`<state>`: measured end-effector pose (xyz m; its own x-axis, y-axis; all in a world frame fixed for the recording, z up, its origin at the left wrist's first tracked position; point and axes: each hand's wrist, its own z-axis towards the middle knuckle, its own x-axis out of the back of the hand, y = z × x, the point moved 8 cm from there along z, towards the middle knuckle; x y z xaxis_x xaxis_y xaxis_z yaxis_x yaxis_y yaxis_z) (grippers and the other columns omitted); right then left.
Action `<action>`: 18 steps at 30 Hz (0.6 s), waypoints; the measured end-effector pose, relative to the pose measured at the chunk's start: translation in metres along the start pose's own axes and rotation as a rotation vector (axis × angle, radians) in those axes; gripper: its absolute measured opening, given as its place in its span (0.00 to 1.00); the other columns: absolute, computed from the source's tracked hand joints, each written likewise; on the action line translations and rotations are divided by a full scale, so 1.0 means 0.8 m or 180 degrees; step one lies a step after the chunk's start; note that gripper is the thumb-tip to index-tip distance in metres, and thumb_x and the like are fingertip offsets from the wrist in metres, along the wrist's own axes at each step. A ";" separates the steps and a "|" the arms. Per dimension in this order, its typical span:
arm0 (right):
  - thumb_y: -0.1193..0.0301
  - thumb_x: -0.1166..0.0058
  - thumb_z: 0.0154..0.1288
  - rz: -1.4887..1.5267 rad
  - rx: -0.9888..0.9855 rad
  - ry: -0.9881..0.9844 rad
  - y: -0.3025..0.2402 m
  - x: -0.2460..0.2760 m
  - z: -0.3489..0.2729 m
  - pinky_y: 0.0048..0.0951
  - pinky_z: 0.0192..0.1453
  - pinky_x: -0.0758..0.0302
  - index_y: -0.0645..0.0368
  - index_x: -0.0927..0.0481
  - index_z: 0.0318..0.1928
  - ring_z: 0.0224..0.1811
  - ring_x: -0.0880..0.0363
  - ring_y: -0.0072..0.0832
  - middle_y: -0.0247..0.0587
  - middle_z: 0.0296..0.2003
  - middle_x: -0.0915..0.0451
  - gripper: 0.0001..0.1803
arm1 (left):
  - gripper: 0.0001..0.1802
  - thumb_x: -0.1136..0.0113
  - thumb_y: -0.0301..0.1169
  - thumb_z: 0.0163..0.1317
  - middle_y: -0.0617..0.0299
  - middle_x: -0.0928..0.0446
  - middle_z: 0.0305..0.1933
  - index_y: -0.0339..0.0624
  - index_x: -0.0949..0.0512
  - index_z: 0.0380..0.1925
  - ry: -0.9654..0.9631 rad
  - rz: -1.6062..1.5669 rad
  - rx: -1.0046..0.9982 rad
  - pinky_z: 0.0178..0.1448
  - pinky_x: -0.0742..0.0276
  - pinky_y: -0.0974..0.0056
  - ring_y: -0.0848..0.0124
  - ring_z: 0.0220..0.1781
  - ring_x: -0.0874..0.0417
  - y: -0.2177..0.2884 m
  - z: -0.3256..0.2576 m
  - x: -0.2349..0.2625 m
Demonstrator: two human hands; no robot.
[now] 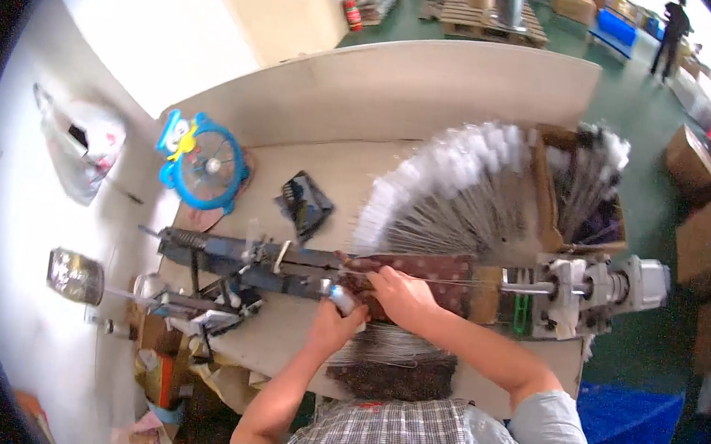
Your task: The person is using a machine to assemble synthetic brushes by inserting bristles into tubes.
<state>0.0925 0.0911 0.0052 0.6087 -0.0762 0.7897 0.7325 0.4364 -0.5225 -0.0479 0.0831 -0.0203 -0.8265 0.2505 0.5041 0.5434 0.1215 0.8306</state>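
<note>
My left hand [335,322] grips a small silver-tipped tool or handle [342,299] at the front of a long blue and grey bench machine [242,261]. My right hand [402,295] lies flat on a dark reddish pad [444,274] on the machine, pressing down on thin wire stems there. A fan of wire stems with white tips [451,192] spreads out behind the pad. Another bundle of dark-tipped stems [393,369] lies under my forearms at the table's near edge.
A grey motor unit [612,287] caps the machine's right end. A cardboard box of stems [586,191] stands at the back right, a blue toy-shaped fan [204,162] at the back left, a black packet [305,203] between. Cartons and a standing person [670,34] are beyond.
</note>
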 end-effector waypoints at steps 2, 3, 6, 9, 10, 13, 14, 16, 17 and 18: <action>0.69 0.48 0.57 0.0223 0.0119 -0.0451 -0.009 -0.004 -0.009 0.41 0.36 0.24 0.58 0.28 0.40 0.37 0.23 0.41 0.43 0.33 0.27 0.11 | 0.19 0.35 0.39 0.53 0.57 0.22 0.29 0.39 0.27 0.38 0.0496 -0.0055 -0.0076 0.36 0.26 0.65 0.71 0.31 0.21 -0.058 -0.011 0.031; 0.70 0.47 0.56 0.0259 0.0122 -0.0416 -0.004 0.006 -0.013 0.41 0.37 0.24 0.57 0.28 0.40 0.38 0.23 0.42 0.43 0.33 0.27 0.11 | 0.19 0.36 0.40 0.54 0.57 0.23 0.31 0.41 0.28 0.39 0.0834 -0.1161 0.0204 0.36 0.25 0.63 0.71 0.32 0.21 -0.074 -0.015 0.051; 0.70 0.47 0.56 0.0260 0.0117 -0.0484 -0.005 0.028 -0.017 0.39 0.39 0.24 0.59 0.27 0.41 0.37 0.24 0.41 0.43 0.34 0.27 0.12 | 0.17 0.39 0.45 0.58 0.62 0.24 0.34 0.46 0.28 0.40 0.1397 -0.2583 0.0777 0.38 0.24 0.60 0.72 0.34 0.21 -0.144 -0.046 0.111; 0.75 0.46 0.56 0.0572 0.0330 -0.0464 -0.019 0.032 -0.015 0.38 0.41 0.26 0.62 0.25 0.43 0.38 0.25 0.43 0.47 0.36 0.27 0.13 | 0.16 0.41 0.45 0.59 0.66 0.24 0.34 0.47 0.27 0.38 0.1519 -0.3664 0.1020 0.37 0.26 0.66 0.72 0.32 0.23 -0.203 -0.066 0.147; 0.75 0.46 0.56 0.0547 0.0336 -0.0477 -0.021 0.031 -0.013 0.38 0.41 0.26 0.62 0.25 0.43 0.38 0.25 0.43 0.47 0.36 0.27 0.13 | 0.15 0.41 0.45 0.59 0.68 0.25 0.32 0.47 0.26 0.37 0.1635 -0.3701 0.1201 0.37 0.27 0.68 0.73 0.32 0.24 -0.208 -0.070 0.154; 0.77 0.46 0.56 0.0630 0.0157 -0.0593 -0.022 0.027 -0.010 0.39 0.42 0.26 0.64 0.25 0.42 0.39 0.26 0.45 0.48 0.37 0.27 0.12 | 0.14 0.41 0.44 0.59 0.69 0.26 0.29 0.47 0.25 0.35 0.1750 -0.3671 0.1331 0.36 0.28 0.69 0.74 0.30 0.25 -0.219 -0.072 0.158; 0.77 0.46 0.56 0.0713 0.0139 -0.0618 -0.024 0.030 -0.011 0.40 0.42 0.27 0.64 0.25 0.42 0.39 0.26 0.47 0.48 0.37 0.27 0.12 | 0.13 0.41 0.43 0.59 0.69 0.27 0.27 0.46 0.24 0.34 0.1762 -0.3575 0.1276 0.35 0.28 0.69 0.74 0.30 0.25 -0.221 -0.071 0.159; 0.77 0.46 0.56 0.0780 0.0114 -0.0653 -0.026 0.033 -0.013 0.40 0.42 0.27 0.65 0.26 0.42 0.39 0.26 0.48 0.49 0.37 0.27 0.12 | 0.12 0.41 0.42 0.59 0.69 0.27 0.26 0.46 0.24 0.32 0.1779 -0.3793 0.1211 0.35 0.28 0.69 0.75 0.30 0.26 -0.226 -0.068 0.156; 0.76 0.46 0.56 0.0763 0.0063 -0.0753 -0.025 0.032 -0.016 0.39 0.43 0.26 0.63 0.25 0.44 0.40 0.26 0.46 0.47 0.38 0.27 0.13 | 0.11 0.42 0.41 0.59 0.69 0.27 0.25 0.46 0.24 0.31 0.1803 -0.3985 0.1139 0.34 0.29 0.69 0.76 0.30 0.26 -0.227 -0.066 0.153; 0.75 0.45 0.56 0.0741 0.0003 -0.0850 -0.025 0.033 -0.018 0.39 0.43 0.26 0.62 0.25 0.45 0.40 0.25 0.45 0.46 0.40 0.26 0.15 | 0.11 0.42 0.41 0.59 0.69 0.27 0.25 0.46 0.24 0.31 0.1771 -0.4009 0.1149 0.34 0.29 0.69 0.76 0.30 0.26 -0.231 -0.062 0.150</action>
<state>0.0985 0.0676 0.0320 0.6581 0.2625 0.7057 0.5832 0.4152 -0.6982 -0.2545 0.0427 -0.1013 -0.6812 -0.6008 -0.4184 -0.6492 0.2315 0.7246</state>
